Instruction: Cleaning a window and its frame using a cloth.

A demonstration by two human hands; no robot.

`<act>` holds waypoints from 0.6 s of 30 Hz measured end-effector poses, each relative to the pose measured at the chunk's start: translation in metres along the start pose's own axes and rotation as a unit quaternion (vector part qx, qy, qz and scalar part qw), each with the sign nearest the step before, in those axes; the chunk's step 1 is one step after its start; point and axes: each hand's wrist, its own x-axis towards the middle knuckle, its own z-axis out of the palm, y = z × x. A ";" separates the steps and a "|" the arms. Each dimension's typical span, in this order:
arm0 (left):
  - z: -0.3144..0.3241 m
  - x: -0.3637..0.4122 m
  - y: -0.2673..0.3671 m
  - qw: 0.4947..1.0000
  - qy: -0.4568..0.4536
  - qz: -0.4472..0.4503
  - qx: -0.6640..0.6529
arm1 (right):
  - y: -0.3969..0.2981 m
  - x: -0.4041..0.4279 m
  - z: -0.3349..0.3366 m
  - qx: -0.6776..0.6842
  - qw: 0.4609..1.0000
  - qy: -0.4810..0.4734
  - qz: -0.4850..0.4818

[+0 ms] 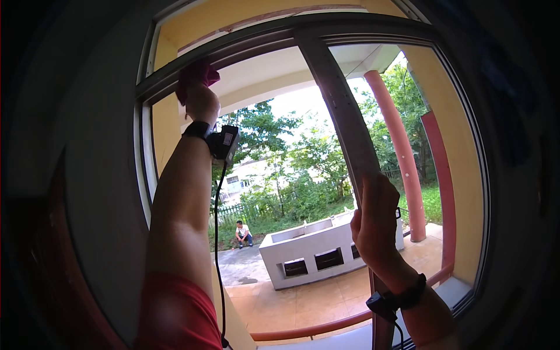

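Observation:
My left hand (202, 104) is raised to the upper left of a dark-framed window, holding a magenta cloth (194, 76). The cloth lies against the top rail (245, 51) near the left corner. Lower on the right, my right hand (377, 218) grips the upright middle bar (334, 94) of the window. Its thumb rests on the bar's left side, and the other fingertips are partly hidden. Each wrist wears a black strap, with a small device on the left one (225, 143) and another on the right one (381, 306).
A black cable (218, 245) hangs from the left device. Outside are a red-brown railing (315, 327), a white concrete wash trough (302, 273) with taps, and a red column (398, 148). A person (243, 234) squats in the distance before the trees (302, 183).

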 end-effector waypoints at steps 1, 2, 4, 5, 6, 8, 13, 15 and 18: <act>0.005 -0.003 0.006 1.000 0.000 0.000 0.000 | -0.001 0.000 0.000 0.000 1.000 0.000 0.000; 0.012 -0.006 0.017 0.996 0.054 0.072 0.030 | -0.002 0.000 0.001 -0.005 1.000 0.004 -0.001; 0.008 -0.022 0.070 0.983 0.116 0.142 -0.024 | 0.001 0.000 0.001 -0.019 1.000 0.008 0.007; -0.006 -0.036 0.105 0.978 0.123 0.136 -0.102 | 0.004 -0.003 0.000 -0.024 1.000 0.009 0.007; -0.005 -0.031 0.111 0.958 0.181 0.198 -0.105 | 0.002 -0.003 0.000 -0.019 1.000 0.013 -0.004; -0.002 -0.017 0.130 0.946 0.186 0.249 -0.091 | 0.000 -0.003 -0.001 -0.015 1.000 0.011 -0.014; -0.022 0.003 0.153 0.959 0.047 0.255 -0.110 | 0.001 0.001 -0.001 -0.001 1.000 -0.006 -0.019; -0.029 0.008 0.161 0.957 -0.046 0.242 -0.155 | 0.000 0.001 -0.005 -0.048 0.998 0.008 -0.027; -0.027 -0.007 0.159 0.952 0.009 0.261 -0.158 | -0.001 0.002 -0.001 -0.062 0.998 0.005 -0.024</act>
